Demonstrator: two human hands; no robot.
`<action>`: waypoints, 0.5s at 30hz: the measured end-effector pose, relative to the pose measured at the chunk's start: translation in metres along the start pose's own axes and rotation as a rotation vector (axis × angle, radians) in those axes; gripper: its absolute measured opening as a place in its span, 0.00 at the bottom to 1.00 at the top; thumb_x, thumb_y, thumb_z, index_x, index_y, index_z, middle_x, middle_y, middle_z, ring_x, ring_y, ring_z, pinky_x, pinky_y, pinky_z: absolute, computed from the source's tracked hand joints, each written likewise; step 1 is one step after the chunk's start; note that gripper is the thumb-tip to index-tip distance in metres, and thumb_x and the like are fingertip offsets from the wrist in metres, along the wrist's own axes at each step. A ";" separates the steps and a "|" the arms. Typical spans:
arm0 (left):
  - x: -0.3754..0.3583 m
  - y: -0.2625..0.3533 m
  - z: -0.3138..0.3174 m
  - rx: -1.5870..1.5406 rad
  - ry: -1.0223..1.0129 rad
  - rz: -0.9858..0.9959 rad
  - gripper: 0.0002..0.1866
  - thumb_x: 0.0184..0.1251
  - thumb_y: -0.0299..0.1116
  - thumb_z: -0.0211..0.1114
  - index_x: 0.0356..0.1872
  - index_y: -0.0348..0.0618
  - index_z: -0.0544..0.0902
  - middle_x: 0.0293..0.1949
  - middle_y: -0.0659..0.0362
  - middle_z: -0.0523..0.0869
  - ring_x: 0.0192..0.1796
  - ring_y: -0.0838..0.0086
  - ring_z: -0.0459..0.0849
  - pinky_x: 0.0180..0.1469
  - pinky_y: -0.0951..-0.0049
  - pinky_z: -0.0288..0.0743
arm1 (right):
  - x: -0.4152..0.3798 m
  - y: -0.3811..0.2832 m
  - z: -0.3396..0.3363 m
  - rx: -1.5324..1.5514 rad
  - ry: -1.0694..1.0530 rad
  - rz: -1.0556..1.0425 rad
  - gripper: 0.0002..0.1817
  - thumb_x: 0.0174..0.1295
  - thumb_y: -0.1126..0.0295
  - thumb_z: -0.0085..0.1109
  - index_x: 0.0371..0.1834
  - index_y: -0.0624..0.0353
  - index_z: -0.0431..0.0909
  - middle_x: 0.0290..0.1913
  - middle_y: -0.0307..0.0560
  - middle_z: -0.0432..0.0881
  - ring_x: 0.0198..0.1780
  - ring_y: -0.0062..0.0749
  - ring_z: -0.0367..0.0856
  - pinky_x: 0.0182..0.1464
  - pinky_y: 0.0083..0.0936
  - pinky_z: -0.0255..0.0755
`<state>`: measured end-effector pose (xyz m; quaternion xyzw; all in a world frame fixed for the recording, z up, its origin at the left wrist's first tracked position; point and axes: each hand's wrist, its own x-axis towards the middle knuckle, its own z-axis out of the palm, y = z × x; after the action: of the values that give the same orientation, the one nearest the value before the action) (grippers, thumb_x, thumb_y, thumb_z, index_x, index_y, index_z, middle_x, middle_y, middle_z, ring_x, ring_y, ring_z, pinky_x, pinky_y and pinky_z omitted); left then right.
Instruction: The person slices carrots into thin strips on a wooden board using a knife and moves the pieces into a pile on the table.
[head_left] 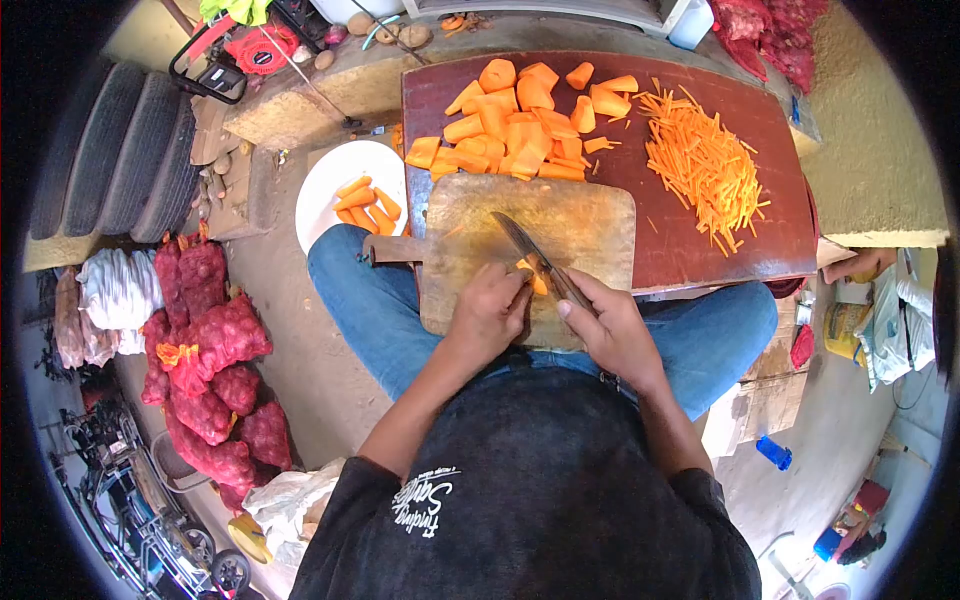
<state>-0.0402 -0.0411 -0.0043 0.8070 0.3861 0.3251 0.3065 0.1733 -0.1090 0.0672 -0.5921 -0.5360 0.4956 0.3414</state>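
Observation:
My right hand [612,325] is wrapped around the handle of a knife [522,241], whose dark blade points up and left across a worn wooden cutting board [460,225]. My left hand [493,308] is closed at the middle of the board, its fingertips pressed on a small orange carrot piece [538,281] beside the blade. Part of that piece is hidden by the fingers and knife. Beyond the board, on the red-brown table [700,275], lies a pile of carrot chunks [520,125]. Thin carrot strips [700,165] are heaped at the right.
A white container [318,200] with several carrot pieces [366,205] stands left of the table, near the board's handle. My crossed legs in jeans [360,300] are under the board. Red mesh sacks [225,340] and stacked tyres [125,150] line the left side. A concrete ledge [300,120] runs behind.

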 end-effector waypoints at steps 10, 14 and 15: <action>0.006 -0.001 0.004 0.149 -0.042 0.134 0.11 0.58 0.19 0.74 0.43 0.33 0.87 0.37 0.48 0.79 0.42 0.50 0.82 0.45 0.52 0.81 | -0.040 -0.012 -0.015 -0.178 -0.028 0.013 0.22 0.80 0.71 0.66 0.74 0.64 0.80 0.46 0.65 0.88 0.47 0.53 0.91 0.52 0.39 0.83; 0.012 0.007 -0.002 0.189 -0.032 0.176 0.12 0.56 0.19 0.73 0.42 0.34 0.86 0.38 0.48 0.79 0.43 0.50 0.81 0.48 0.53 0.80 | -0.052 -0.008 -0.006 -0.319 0.066 -0.102 0.22 0.78 0.73 0.66 0.73 0.64 0.80 0.44 0.69 0.87 0.47 0.62 0.93 0.50 0.45 0.83; 0.012 0.005 -0.002 0.186 -0.028 0.177 0.12 0.55 0.19 0.73 0.41 0.34 0.86 0.38 0.48 0.79 0.44 0.50 0.81 0.48 0.53 0.80 | -0.046 -0.007 -0.002 -0.319 0.047 -0.101 0.22 0.78 0.73 0.66 0.72 0.64 0.80 0.45 0.70 0.87 0.49 0.64 0.92 0.51 0.46 0.83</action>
<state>-0.0336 -0.0335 0.0035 0.8672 0.3378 0.3025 0.2058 0.1765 -0.1524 0.0851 -0.6224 -0.6288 0.3725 0.2800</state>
